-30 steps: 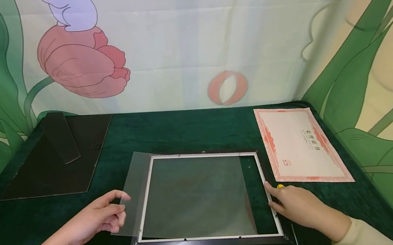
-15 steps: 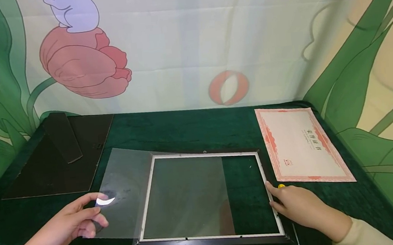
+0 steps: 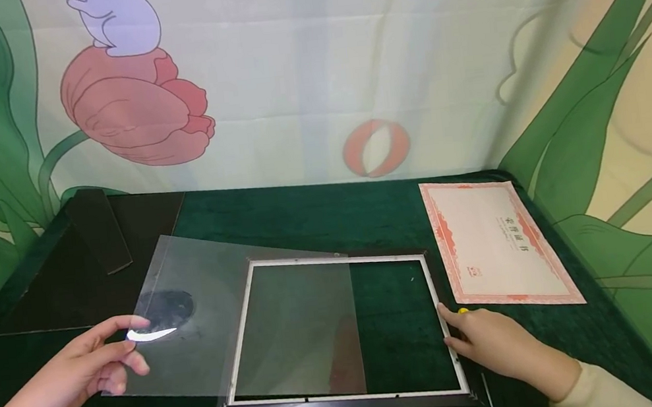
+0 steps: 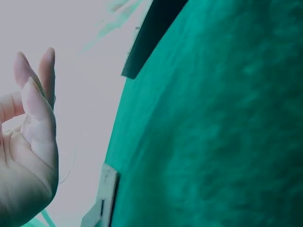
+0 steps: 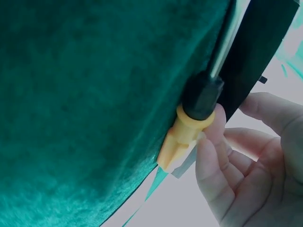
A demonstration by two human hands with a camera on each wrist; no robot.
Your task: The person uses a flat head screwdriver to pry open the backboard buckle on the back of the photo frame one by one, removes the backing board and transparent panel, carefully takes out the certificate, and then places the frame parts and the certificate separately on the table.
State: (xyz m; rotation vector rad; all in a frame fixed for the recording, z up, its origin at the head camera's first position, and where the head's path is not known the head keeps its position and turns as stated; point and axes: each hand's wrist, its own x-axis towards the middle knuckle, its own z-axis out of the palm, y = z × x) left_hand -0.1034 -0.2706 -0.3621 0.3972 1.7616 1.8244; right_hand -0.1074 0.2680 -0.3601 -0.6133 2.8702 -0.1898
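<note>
Left hand (image 3: 78,375), pinching the clear sheet (image 3: 236,312), drawn farther toward counter's left edge; sheet now half off the frame (image 3: 347,403). Right hand (image 3: 495,341) unmoved, fingers pressing frame's right rail; screwdriver (image 3: 488,393) mostly hidden beneath it.

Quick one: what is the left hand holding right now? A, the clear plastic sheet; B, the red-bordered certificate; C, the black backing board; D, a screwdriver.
A: the left hand pinches the left edge of the clear plastic sheet, which lies partly across the picture frame, while the certificate lies apart on the right.
</note>
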